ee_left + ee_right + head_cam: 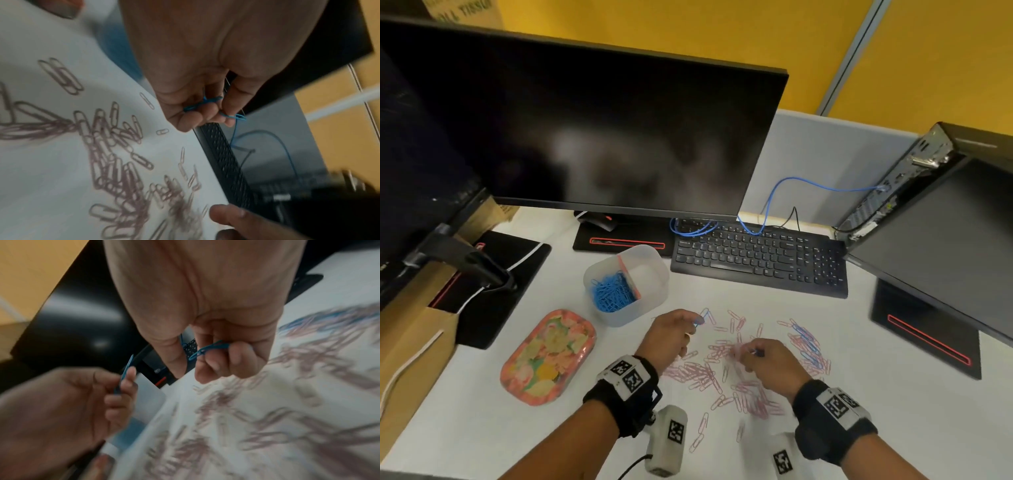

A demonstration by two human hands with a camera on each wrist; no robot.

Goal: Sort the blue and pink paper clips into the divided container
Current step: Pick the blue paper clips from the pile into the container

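Observation:
A clear divided container stands on the white desk, with a heap of blue clips in its left compartment; the right compartment looks bare. Pink clips lie scattered in front of me, with a few blue ones mixed in at the right. My left hand hovers just right of the container and pinches blue clips in curled fingers. My right hand is over the pink pile and pinches a blue clip.
A floral tin lid lies left of the clips. A black keyboard sits behind the pile, a monitor behind the container, a second monitor at the right. A cardboard box borders the desk's left edge.

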